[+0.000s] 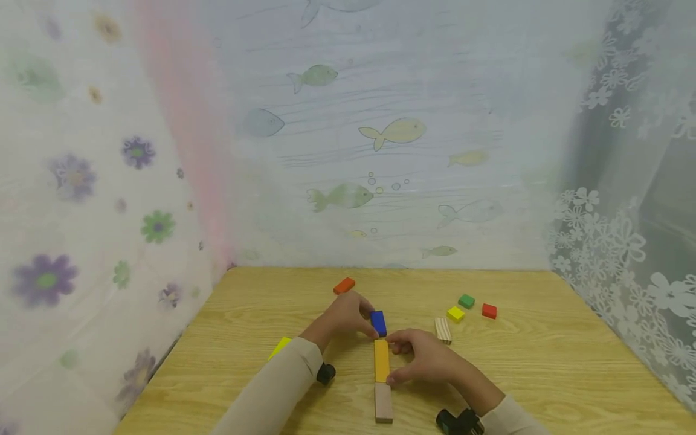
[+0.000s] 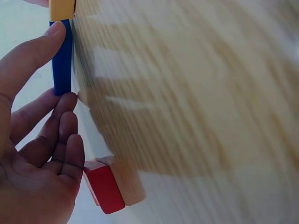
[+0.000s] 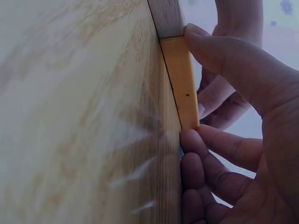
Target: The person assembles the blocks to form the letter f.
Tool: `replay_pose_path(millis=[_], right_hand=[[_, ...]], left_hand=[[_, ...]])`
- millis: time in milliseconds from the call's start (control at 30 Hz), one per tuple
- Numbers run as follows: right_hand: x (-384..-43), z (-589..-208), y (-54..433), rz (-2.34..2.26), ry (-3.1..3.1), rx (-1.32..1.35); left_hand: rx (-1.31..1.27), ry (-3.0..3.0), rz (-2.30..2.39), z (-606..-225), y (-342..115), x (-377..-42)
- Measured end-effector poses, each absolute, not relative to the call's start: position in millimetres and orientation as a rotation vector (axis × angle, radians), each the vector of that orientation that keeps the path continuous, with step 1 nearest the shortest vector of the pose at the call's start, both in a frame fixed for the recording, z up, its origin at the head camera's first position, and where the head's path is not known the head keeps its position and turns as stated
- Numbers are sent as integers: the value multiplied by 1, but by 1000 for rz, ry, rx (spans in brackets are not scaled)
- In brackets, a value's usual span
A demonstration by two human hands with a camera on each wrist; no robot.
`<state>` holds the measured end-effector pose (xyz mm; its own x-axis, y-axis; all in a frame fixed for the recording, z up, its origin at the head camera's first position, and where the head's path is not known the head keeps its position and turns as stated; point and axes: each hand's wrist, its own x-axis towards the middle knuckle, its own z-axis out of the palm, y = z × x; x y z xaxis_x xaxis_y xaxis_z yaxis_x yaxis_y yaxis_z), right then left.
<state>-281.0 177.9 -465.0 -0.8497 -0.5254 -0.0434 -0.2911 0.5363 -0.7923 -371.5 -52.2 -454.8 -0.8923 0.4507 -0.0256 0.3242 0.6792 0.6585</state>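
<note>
A blue block (image 1: 378, 324) lies at the far end of a row on the table, with an orange block (image 1: 382, 360) and a pale wooden block (image 1: 383, 402) following toward the near edge. My left hand (image 1: 348, 314) pinches the blue block lengthwise, the thumb by its near end and the fingertips at its far end, as the left wrist view shows. From the right side, my right hand (image 1: 426, 357) holds the orange block between thumb and fingers. In the right wrist view the thumb sits where the orange block (image 3: 181, 84) meets the pale wooden block (image 3: 167, 17).
An orange-red block (image 1: 344, 286) lies beyond my left hand. A yellow block (image 1: 281, 347) is partly hidden by the left sleeve. To the right are a striped wooden block (image 1: 443, 330) and small yellow (image 1: 455, 314), green (image 1: 466, 301) and red (image 1: 489, 311) blocks. Patterned sheets hang around the table.
</note>
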Motion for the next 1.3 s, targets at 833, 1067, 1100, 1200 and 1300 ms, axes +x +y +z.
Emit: replay_pose_path(millis=[833,1067,1100,1200,1300], right_hand=[[-279,-463,176,-1216,2500,-668],[-279,-464,176,-1213,2499,-675],[-279,-464,176,-1213,2500,-676],[-279,-464,176,-1216,2502,-677],[-279,-464,176,-1216,2504,-679]], left_hand=[[455,2647,1178,-454,-47,-366],[439,2637,1213,-455,-45,-364],[441,2638,1213,-456,-45,-364],[443,2640,1213,-456,-45,-364],[434,2639,1215,-458,-46,-363]])
